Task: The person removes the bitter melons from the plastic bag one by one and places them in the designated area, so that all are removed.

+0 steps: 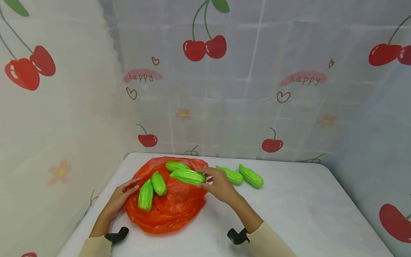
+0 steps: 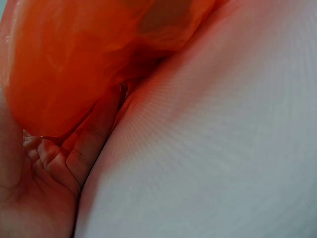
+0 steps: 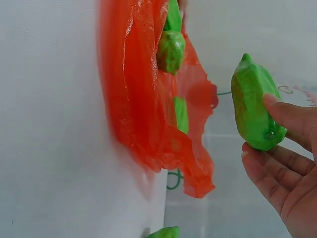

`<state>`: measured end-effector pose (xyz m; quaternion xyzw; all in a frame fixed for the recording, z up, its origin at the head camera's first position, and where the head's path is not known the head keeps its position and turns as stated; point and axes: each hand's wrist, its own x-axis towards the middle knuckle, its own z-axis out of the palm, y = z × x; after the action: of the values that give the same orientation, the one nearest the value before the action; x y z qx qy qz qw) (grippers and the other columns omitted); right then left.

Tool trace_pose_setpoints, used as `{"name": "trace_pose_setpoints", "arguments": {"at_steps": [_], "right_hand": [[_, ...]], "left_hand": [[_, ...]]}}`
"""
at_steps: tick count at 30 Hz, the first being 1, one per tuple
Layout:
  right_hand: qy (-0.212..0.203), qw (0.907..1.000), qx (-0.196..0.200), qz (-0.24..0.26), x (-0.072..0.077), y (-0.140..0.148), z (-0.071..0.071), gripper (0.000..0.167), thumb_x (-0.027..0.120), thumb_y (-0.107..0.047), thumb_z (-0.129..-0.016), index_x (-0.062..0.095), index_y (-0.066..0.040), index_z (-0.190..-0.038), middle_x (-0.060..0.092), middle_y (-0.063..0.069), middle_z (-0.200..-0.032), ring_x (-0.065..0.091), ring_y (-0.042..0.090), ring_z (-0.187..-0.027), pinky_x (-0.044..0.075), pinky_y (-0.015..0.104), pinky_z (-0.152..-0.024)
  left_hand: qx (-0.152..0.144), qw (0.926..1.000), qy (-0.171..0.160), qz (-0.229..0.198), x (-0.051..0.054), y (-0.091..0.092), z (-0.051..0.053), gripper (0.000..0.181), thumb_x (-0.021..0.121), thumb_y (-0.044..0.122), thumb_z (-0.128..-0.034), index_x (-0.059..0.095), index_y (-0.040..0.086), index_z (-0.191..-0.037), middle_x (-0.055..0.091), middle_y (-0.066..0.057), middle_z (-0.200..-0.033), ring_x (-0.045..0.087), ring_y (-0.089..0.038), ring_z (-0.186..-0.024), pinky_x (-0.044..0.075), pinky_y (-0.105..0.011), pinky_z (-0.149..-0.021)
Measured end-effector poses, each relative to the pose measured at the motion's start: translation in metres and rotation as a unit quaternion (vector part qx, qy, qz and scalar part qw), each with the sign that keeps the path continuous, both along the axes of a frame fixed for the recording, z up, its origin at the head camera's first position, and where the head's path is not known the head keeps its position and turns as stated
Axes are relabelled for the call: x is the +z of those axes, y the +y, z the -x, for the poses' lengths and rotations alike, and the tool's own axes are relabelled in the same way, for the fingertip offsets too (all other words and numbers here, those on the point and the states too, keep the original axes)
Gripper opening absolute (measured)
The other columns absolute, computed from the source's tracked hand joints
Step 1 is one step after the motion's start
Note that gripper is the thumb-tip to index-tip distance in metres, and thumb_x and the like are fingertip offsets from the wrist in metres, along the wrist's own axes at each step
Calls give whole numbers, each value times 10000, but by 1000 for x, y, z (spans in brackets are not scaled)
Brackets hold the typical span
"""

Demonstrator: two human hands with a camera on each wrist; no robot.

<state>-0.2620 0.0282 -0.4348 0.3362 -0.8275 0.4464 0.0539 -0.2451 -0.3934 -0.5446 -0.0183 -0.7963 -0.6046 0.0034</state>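
Note:
My right hand (image 1: 219, 184) holds a green bitter melon (image 1: 187, 176) above the red plastic bag (image 1: 179, 203), thumb on one side and fingers on the other. In the right wrist view this bitter melon (image 3: 255, 106) is clear of the bag, its stem end towards the palm. Three more bitter melons, one of them the nearest (image 1: 146, 195), lie within the spread bag. My left hand (image 1: 118, 200) rests at the bag's left side, its visible fingers fairly straight against the plastic. The left wrist view shows the bag (image 2: 64, 64) over that hand, hiding some fingertips.
Two further bitter melons lie on the white table (image 1: 289, 214) right of the bag, one nearer it (image 1: 232, 175) and one farther right (image 1: 251, 176). A curtain (image 1: 240, 89) printed with cherries stands behind the table and at both sides.

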Motion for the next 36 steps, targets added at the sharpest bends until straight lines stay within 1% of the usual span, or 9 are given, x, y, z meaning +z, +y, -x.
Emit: {"name": "trace_pose_setpoints", "arguments": {"at_steps": [2,3,8,13,19,22,31,33,36], "right_hand": [[21,10000,-57,21,3,3,-4,505,837,-81,-831,673,-44,-1307,704,59,-1198,670,231,-984,598,420,-824],[40,9999,-92,-9,5,5,-5,507,838,-78,-829,673,-51,-1307,705,54,-1191,669,226,-983,599,414,-824],[70,9995,-252,-192,11,13,-13,512,845,-92,-824,679,-81,-1308,710,17,-1169,673,185,-971,590,286,-811],[46,9992,-329,-216,15,21,-19,507,841,-91,-828,681,-97,-1309,710,11,-1188,674,176,-974,586,277,-817],[-35,9991,-376,-175,12,32,-25,508,832,-65,-829,678,-104,-1313,705,-2,-1206,676,174,-982,592,306,-823],[-62,9991,-396,-169,9,37,-27,514,836,-78,-827,680,-123,-1314,704,-15,-1206,673,165,-978,594,320,-822],[-23,9973,-657,-339,7,54,-33,547,862,-148,-803,683,-189,-1318,683,-60,-1270,652,95,-966,561,230,-822],[-4,9973,-659,-338,7,58,-34,550,865,-148,-800,684,-192,-1318,677,-60,-1289,655,95,-958,566,245,-823],[28,9975,-641,-300,8,64,-36,558,868,-136,-794,684,-192,-1318,670,-51,-1311,657,116,-1010,583,300,-832]], "left_hand": [[-82,10000,46,-2,1,0,0,542,573,344,-1044,480,76,-1506,308,-219,-1611,266,-406,-1465,478,-157,-933],[-66,10000,45,-46,1,0,0,540,583,343,-1039,489,75,-1499,317,-211,-1609,270,-400,-1465,480,-157,-931],[-26,9999,41,-116,2,1,-2,544,586,319,-1040,481,40,-1496,318,-213,-1606,258,-409,-1471,477,-141,-918],[17,9999,13,-117,2,1,-2,539,588,310,-1040,483,42,-1495,322,-210,-1606,262,-399,-1468,478,-142,-916],[-22,9999,78,-79,0,1,-1,534,587,305,-1040,486,41,-1493,327,-208,-1602,257,-397,-1474,462,-131,-924],[-14,9999,78,-79,1,0,0,537,589,308,-1039,485,44,-1495,323,-211,-1603,258,-404,-1475,464,-132,-921],[2,9999,24,-103,2,2,-2,539,588,309,-1039,481,49,-1499,311,-210,-1612,246,-405,-1486,461,-127,-919],[-4,9999,8,-143,3,2,-2,540,589,306,-1039,479,49,-1500,306,-206,-1615,241,-402,-1489,464,-129,-919],[-8,9999,-12,-156,3,2,-1,549,591,312,-1037,475,45,-1502,300,-204,-1619,234,-403,-1492,459,-124,-919]]}}
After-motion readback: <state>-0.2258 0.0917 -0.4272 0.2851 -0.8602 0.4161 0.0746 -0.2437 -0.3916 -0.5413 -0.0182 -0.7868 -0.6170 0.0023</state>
